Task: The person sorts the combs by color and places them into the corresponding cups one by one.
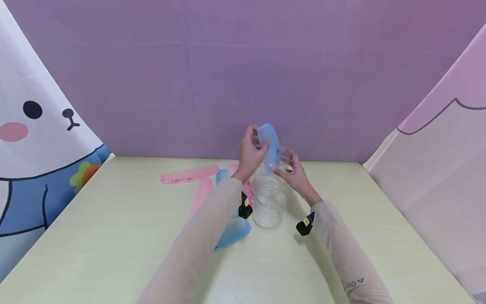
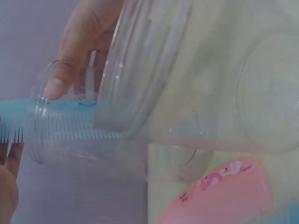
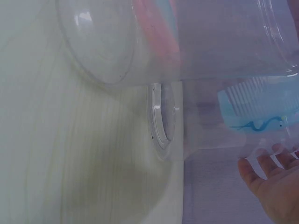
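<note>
My left hand (image 1: 251, 154) pinches a light blue comb (image 1: 268, 141) near its upper end. The comb stands tilted, its lower part inside the back clear plastic jar (image 1: 284, 156). Around the side of that jar, near the mouth, my right hand (image 1: 298, 175) holds with thumb and fingers. In the left wrist view, the comb's teeth (image 2: 70, 126) show through the jar wall, and the right thumb lies at the rim. The right wrist view shows the comb's end (image 3: 257, 105) within the jar, above the right hand's fingers (image 3: 268, 168).
A second clear jar (image 1: 268, 215) stands nearer on the table. Left of it lie several combs, among them a pink comb (image 1: 190, 174), another pink one (image 1: 201, 194) and a large blue one (image 1: 235, 233). The left forearm partly covers them. A purple cloth (image 1: 212, 84) hangs behind the table.
</note>
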The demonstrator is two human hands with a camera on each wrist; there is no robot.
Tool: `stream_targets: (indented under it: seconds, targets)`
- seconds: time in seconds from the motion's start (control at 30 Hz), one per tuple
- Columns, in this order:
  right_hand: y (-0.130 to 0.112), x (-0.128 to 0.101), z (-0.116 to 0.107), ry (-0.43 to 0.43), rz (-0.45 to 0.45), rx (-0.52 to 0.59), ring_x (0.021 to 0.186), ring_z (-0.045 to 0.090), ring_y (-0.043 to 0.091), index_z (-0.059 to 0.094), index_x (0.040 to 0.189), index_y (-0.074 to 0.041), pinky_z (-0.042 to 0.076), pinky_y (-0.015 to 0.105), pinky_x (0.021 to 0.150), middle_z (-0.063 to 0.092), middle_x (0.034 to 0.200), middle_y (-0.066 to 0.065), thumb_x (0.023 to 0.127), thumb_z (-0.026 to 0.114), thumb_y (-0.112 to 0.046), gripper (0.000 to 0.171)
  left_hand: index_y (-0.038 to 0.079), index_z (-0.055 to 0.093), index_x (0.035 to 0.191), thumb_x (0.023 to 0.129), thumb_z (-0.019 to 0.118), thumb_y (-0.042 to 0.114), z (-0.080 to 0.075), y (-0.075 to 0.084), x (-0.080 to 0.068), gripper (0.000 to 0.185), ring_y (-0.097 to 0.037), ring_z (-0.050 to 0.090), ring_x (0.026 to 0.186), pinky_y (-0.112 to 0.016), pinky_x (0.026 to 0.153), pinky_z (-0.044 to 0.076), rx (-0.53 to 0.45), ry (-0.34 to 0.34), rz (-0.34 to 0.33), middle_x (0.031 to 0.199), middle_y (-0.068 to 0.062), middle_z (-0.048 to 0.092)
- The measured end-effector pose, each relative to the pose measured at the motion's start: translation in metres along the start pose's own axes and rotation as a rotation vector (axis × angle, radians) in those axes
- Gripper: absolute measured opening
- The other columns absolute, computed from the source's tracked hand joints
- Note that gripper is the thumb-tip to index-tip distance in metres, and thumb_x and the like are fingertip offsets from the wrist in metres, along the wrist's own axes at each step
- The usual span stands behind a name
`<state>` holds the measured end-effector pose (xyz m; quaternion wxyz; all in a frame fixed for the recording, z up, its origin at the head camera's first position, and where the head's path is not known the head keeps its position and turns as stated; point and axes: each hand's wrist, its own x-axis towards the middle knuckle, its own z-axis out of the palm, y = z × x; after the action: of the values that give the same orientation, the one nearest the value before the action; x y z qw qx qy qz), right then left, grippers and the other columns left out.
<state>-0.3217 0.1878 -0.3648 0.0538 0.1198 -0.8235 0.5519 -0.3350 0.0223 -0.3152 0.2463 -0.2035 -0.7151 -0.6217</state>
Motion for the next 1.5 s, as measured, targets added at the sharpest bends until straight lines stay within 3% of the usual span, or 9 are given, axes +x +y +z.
stream_targets:
  seconds: [0.2,0.4,0.53,0.83,1.2,1.5]
  targets:
    - [0.004,0.000,0.000,0.002,-0.020,-0.009,0.131,0.032,0.032,0.013,0.145,-0.014,0.031,0.052,0.105,0.026,0.147,0.011,0.081,0.068,-0.033,0.087,0.006,0.043,0.114,0.083,0.063,0.004,0.004,-0.004,-0.002,0.037,-0.025,0.063,0.091,-0.030,0.074,0.055,0.038,-0.020,-0.018,0.107,-0.014,0.058]
    - [-0.010,-0.007,-0.001,-0.019,-0.006,0.014,0.132,0.030,0.034,0.012,0.145,-0.011,0.030,0.053,0.106,0.022,0.149,0.013,0.083,0.067,-0.026,0.084,0.005,0.043,0.114,0.081,0.064,0.002,0.006,-0.006,0.000,0.039,-0.026,0.062,0.093,-0.031,0.079,0.054,0.060,-0.038,-0.027,0.109,-0.014,0.058]
    - [0.004,-0.001,-0.001,-0.009,-0.018,-0.004,0.132,0.030,0.033,0.012,0.146,-0.015,0.030,0.051,0.106,0.020,0.150,0.009,0.082,0.067,-0.032,0.086,0.005,0.044,0.115,0.079,0.065,0.000,0.007,-0.008,0.001,0.042,-0.026,0.062,0.094,-0.032,0.083,0.053,0.082,-0.044,-0.019,0.111,-0.014,0.059]
    - [0.005,0.000,-0.001,-0.010,-0.026,-0.017,0.132,0.029,0.034,0.011,0.146,-0.014,0.030,0.053,0.105,0.020,0.151,0.010,0.083,0.066,-0.034,0.086,0.010,0.047,0.119,0.080,0.065,0.002,0.006,-0.009,0.002,0.044,-0.023,0.061,0.094,-0.030,0.081,0.053,0.115,-0.058,0.023,0.111,-0.011,0.059]
    - [-0.025,-0.013,-0.002,-0.033,0.005,0.026,0.133,0.026,0.040,0.010,0.144,-0.004,0.027,0.054,0.106,0.018,0.150,0.017,0.084,0.065,-0.020,0.083,0.008,0.050,0.114,0.081,0.065,0.005,0.007,-0.009,0.004,0.036,-0.022,0.062,0.092,-0.028,0.079,0.053,0.145,-0.083,0.014,0.106,-0.012,0.062]
    - [-0.029,-0.014,-0.001,-0.039,0.007,0.014,0.134,0.025,0.039,0.009,0.145,-0.004,0.028,0.053,0.107,0.017,0.150,0.018,0.086,0.063,-0.021,0.081,0.004,0.053,0.112,0.081,0.064,0.002,0.004,-0.008,0.007,0.033,-0.021,0.062,0.091,-0.025,0.079,0.053,0.112,-0.112,0.019,0.102,-0.011,0.063]
